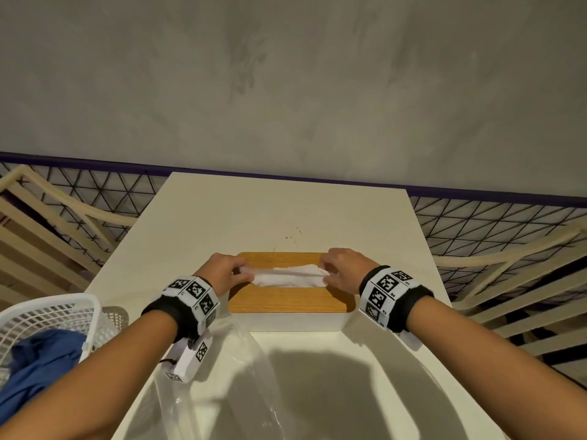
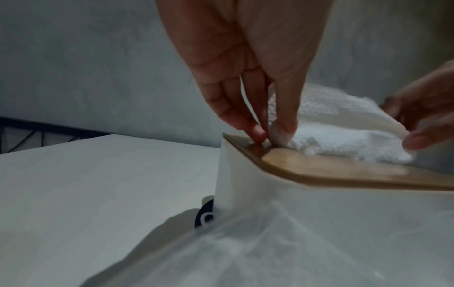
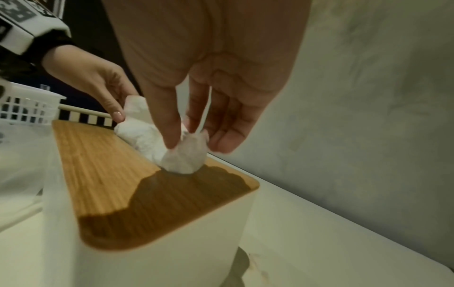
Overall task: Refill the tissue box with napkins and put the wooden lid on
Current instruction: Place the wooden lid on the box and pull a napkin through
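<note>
- Grey plastered wall behind a white tabletop; black wire mesh and pale slats noted to both sides.
- White tissue box stood near middle of tabletop, wooden lid seated flat on top, flush with box walls.
- White napkin drawn up through lid slot, bunched along its length, lying across lid between both hands.
- Left hand at left end of napkin; thumb and fingers pinched on that end, one fingertip touching wood of lid, as seen in left wrist view.
- Right hand at right end of napkin; thumb and fingers closed on crumpled end just above slot, per right wrist view.
- Clear plastic bag lying on tabletop on near side of box, touching box wall in left wrist view.
- White lattice basket at left edge, blue cloth inside.
- Black wristbands with printed square markers on both wrists.
- Small reddish-brown specks observed on tabletop beyond box.
</note>
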Tool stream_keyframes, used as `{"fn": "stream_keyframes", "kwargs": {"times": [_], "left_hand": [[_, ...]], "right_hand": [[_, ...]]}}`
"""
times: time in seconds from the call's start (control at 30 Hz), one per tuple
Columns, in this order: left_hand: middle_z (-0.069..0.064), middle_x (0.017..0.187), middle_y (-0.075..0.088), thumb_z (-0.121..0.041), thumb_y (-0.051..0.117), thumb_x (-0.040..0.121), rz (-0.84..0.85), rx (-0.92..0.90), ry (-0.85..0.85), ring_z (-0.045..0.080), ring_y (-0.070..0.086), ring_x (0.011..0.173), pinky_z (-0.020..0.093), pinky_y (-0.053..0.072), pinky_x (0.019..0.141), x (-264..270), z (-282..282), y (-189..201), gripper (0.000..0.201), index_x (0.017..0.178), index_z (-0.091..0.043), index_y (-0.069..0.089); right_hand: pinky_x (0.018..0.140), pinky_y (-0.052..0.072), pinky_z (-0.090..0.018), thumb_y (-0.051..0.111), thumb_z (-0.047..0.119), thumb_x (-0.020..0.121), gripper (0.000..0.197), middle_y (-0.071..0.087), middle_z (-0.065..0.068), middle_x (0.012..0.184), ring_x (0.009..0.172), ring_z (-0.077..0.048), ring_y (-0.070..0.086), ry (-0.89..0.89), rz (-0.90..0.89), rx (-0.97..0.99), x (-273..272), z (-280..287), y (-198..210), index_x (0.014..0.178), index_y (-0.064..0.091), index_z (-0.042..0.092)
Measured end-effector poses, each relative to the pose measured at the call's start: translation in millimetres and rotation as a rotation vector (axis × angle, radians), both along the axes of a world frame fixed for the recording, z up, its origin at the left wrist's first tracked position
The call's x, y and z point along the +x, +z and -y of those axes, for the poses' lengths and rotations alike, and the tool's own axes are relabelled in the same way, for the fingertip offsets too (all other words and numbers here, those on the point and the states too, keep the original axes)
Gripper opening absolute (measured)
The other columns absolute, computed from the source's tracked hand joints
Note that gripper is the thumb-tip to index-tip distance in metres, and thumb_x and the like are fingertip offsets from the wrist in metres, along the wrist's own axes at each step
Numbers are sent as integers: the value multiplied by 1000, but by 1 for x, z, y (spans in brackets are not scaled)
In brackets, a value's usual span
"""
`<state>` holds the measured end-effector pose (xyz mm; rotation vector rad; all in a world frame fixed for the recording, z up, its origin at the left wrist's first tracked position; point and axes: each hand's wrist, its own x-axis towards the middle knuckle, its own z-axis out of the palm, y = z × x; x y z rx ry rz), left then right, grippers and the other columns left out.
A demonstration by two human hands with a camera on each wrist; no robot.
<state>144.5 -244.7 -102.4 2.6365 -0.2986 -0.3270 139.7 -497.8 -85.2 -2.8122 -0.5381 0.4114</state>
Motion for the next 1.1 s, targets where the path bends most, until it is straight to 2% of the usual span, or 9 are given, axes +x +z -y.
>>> {"fn": "stream_keyframes", "kwargs": {"times": [0.13,0.23,0.37,0.5,0.63,0.73,0.9,1.03,1.1], "left_hand": [[14,102,70,-12,63,84,22,-90,70,13,51,83,18,36,74,2,6,2,19,98,-1,69],[10,95,68,-15,64,84,12,-134,142,13,51,83,17,37,70,4,7,3,22,101,-1,68],[-4,81,58,-21,68,81,-37,-217,310,18,55,89,20,36,77,2,-7,7,31,108,-7,65],[0,110,60,-36,70,78,-316,-21,223,12,52,96,22,37,87,-12,-19,3,60,129,-12,49],[-4,85,59,-19,66,83,-325,-143,277,15,56,80,25,45,85,-15,-21,-9,53,131,-5,48],[0,84,58,-11,65,83,-276,-186,363,18,58,80,29,47,94,-7,-31,-11,48,128,-3,52],[2,84,59,-4,65,83,-288,-353,468,23,59,85,33,47,100,8,-42,-13,48,129,-2,53],[13,118,63,-10,63,85,-250,-313,453,23,60,83,31,47,99,21,-40,-13,49,132,-5,51],[12,123,63,-12,63,86,-246,-311,445,21,60,84,30,47,99,27,-41,-12,49,133,-6,50]], "right_hand": [[63,40,-22,60,23,88,12,55,-2,78,74,-19,52,-271,-36,194,1,8,-3,84,54,12],[52,35,-18,66,26,83,20,47,4,66,59,-10,43,-460,-30,421,-5,14,-2,82,50,14],[71,46,-29,64,28,85,25,54,-4,88,75,-19,52,-625,-33,602,-24,31,-11,104,54,15],[89,49,-36,57,24,90,49,55,-10,113,96,-21,54,-700,-270,571,-53,39,-36,134,41,11],[96,49,-41,48,17,95,40,60,-9,100,97,-30,62,-668,-285,593,-60,21,-49,134,45,9],[103,42,-39,41,21,98,44,62,-15,118,112,-32,58,-610,-279,457,-52,5,-50,140,35,11],[92,41,-28,30,21,101,45,57,-20,127,117,-30,53,-566,-243,262,-28,-15,-42,143,24,7],[94,42,-34,29,19,101,41,57,-23,125,115,-34,54,-626,-250,230,-9,-21,-40,139,32,2],[93,42,-34,29,17,101,39,57,-23,124,114,-34,54,-648,-236,229,-4,-24,-39,135,35,0]]}}
